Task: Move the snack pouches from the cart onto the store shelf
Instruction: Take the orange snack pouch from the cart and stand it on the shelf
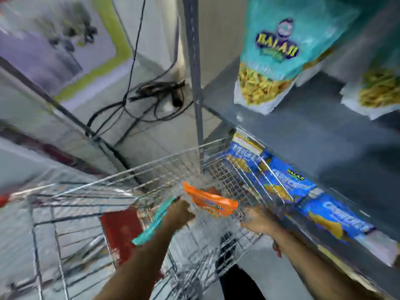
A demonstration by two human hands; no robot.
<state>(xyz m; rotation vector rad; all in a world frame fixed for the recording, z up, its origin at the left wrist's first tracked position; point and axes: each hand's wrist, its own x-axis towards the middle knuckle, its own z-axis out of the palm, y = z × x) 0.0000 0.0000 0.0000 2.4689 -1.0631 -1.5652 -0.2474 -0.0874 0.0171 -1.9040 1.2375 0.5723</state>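
Note:
The picture is motion-blurred. A wire shopping cart (121,176) fills the lower left. My left hand (180,213) reaches into it and grips a teal pouch (151,224) that hangs down along my forearm. An orange pouch (211,202) lies just right of that hand; whether the hand also holds it I cannot tell. My right hand (257,219) is over the cart's right rim, fingers near the orange pouch, its grip unclear. On the grey store shelf (313,131) stand teal snack pouches (268,59). Blue pouches (287,180) lie on the lower shelf beside the cart.
A dark metal shelf upright (194,83) rises behind the cart. Tangled black cables (151,98) lie on the tiled floor beyond it. A red object (121,230) sits inside the cart. A poster with a green border (65,44) is at the upper left.

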